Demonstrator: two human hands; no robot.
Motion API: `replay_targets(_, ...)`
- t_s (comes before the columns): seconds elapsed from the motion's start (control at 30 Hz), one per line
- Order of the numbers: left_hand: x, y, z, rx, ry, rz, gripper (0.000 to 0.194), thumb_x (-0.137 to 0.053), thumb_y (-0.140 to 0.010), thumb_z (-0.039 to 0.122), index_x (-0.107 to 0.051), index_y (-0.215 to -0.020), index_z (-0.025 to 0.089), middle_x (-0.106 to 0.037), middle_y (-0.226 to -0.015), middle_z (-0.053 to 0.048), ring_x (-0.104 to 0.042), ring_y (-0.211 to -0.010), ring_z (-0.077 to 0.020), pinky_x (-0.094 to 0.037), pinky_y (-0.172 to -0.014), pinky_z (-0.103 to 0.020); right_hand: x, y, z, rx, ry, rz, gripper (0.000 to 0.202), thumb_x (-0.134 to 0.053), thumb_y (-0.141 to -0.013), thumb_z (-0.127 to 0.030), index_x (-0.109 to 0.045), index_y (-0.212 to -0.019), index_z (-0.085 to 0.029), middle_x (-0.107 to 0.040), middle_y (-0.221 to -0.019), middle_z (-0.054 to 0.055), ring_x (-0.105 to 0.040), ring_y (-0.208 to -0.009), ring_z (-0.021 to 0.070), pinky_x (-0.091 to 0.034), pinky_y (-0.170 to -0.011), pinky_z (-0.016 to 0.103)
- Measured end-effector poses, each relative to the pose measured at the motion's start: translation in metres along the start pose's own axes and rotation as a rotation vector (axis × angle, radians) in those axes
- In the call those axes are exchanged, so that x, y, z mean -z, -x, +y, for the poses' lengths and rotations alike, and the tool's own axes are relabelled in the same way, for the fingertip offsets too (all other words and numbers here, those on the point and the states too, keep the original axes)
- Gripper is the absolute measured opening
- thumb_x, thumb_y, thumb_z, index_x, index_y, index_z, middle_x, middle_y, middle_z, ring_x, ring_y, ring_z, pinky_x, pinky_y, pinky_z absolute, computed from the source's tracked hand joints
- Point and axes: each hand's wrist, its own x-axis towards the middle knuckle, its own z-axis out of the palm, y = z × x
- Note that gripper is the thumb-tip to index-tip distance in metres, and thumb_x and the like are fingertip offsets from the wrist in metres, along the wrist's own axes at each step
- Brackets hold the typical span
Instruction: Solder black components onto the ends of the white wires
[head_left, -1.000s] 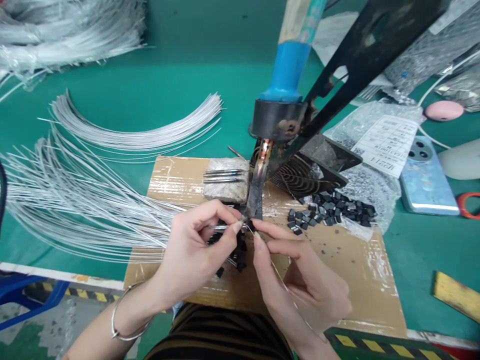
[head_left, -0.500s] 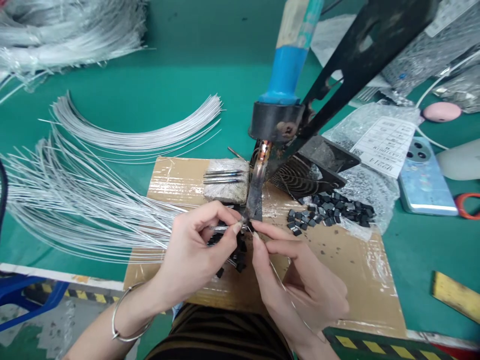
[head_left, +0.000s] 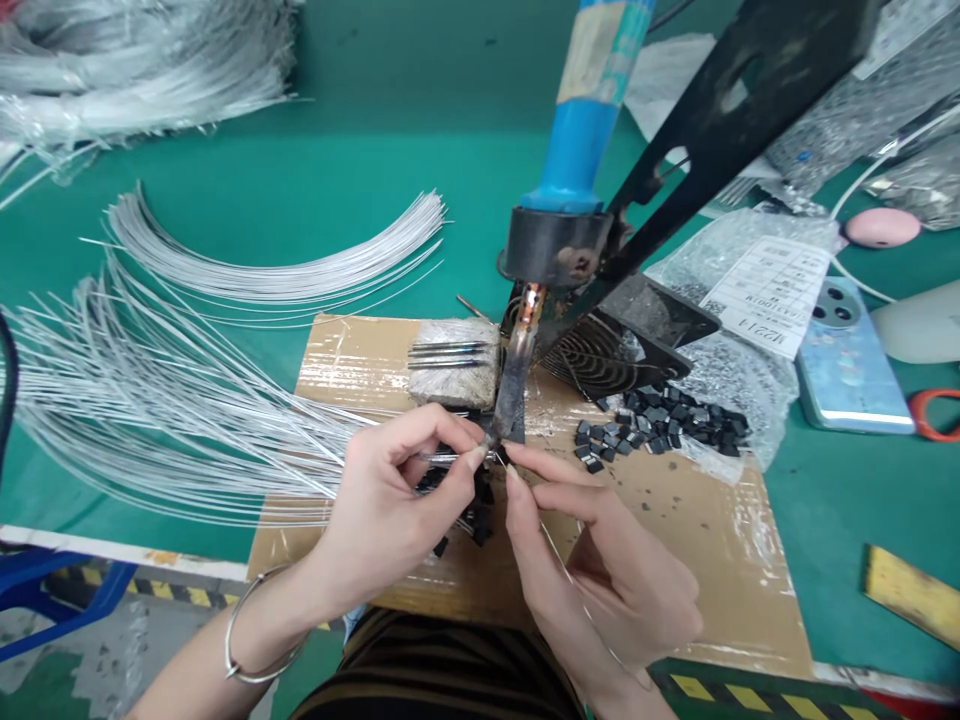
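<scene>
My left hand (head_left: 409, 500) pinches a thin grey wire by its end, just below the tip of a soldering iron (head_left: 516, 375) with a blue handle. My right hand (head_left: 600, 550) holds a thin solder wire (head_left: 556, 550) between thumb and fingers, its end at the iron's tip. The two sets of fingertips nearly meet there. A fan of grey wires (head_left: 225, 430) runs left from behind my left hand. Small black connectors (head_left: 480, 520) lie under my hands, partly hidden.
A black bracket (head_left: 675, 150) carries the iron. Behind my hands, a sponge block (head_left: 454, 375) sits on cardboard (head_left: 720, 580). Rightward are loose black pieces (head_left: 664, 425), a fan (head_left: 600, 350), a phone (head_left: 855, 360) and orange-handled scissors (head_left: 934, 415). Wire bundles (head_left: 277, 270) lie at left.
The iron and its holder appear shifted very slightly down and right in view. Both hands keep nearly the same place and grip.
</scene>
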Motion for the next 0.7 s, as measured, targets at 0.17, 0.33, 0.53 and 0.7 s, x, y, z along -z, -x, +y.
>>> replay_targets(0.17, -0.0002, -0.0009, 0.0021, -0.003, 0.011, 0.001, 0.012, -0.07, -0.085, 0.012, -0.071, -0.074, 0.018, -0.076, -0.077, 0.0, -0.059, -0.06, -0.0105, -0.046, -0.058, -0.021, -0.0003, -0.0013, -0.0006, 0.019, 0.01, 0.007, 0.013, -0.075, -0.098, -0.011, -0.072, -0.089, -0.019, -0.087, -0.094, 0.005, -0.085, -0.077, 0.0182, -0.071, -0.076, 0.023)
replay_targets(0.33, 0.0003, 0.0004, 0.0015, -0.011, -0.009, 0.007, 0.012, -0.07, -0.084, 0.013, -0.071, -0.074, 0.019, -0.076, -0.078, -0.001, -0.057, -0.057, -0.0102, -0.039, -0.051, -0.022, -0.0011, -0.0015, -0.0015, 0.038, 0.034, 0.017, 0.012, -0.076, -0.097, -0.01, -0.072, -0.089, -0.019, -0.087, -0.093, 0.005, -0.084, -0.076, 0.0174, -0.071, -0.076, 0.023)
replay_targets(0.53, -0.0008, -0.0011, 0.0024, -0.01, 0.013, 0.01, 0.013, -0.07, -0.084, 0.01, -0.072, -0.074, 0.019, -0.077, -0.077, -0.001, -0.062, -0.063, -0.0113, -0.047, -0.058, -0.021, -0.0018, -0.0031, -0.0007, 0.05, 0.044, 0.015, 0.014, -0.075, -0.098, -0.01, -0.072, -0.088, -0.019, -0.086, -0.09, 0.004, -0.084, -0.074, 0.0174, -0.071, -0.075, 0.023)
replay_targets(0.7, -0.0018, -0.002, 0.0029, 0.0, 0.009, 0.006, 0.014, -0.07, -0.083, 0.01, -0.071, -0.073, 0.019, -0.077, -0.077, 0.0, -0.062, -0.063, -0.0112, -0.048, -0.06, -0.02, -0.0017, -0.0042, 0.0002, 0.067, 0.047, 0.036, 0.015, -0.076, -0.096, -0.008, -0.072, -0.088, -0.02, -0.086, -0.089, 0.004, -0.083, -0.072, 0.0166, -0.071, -0.075, 0.022)
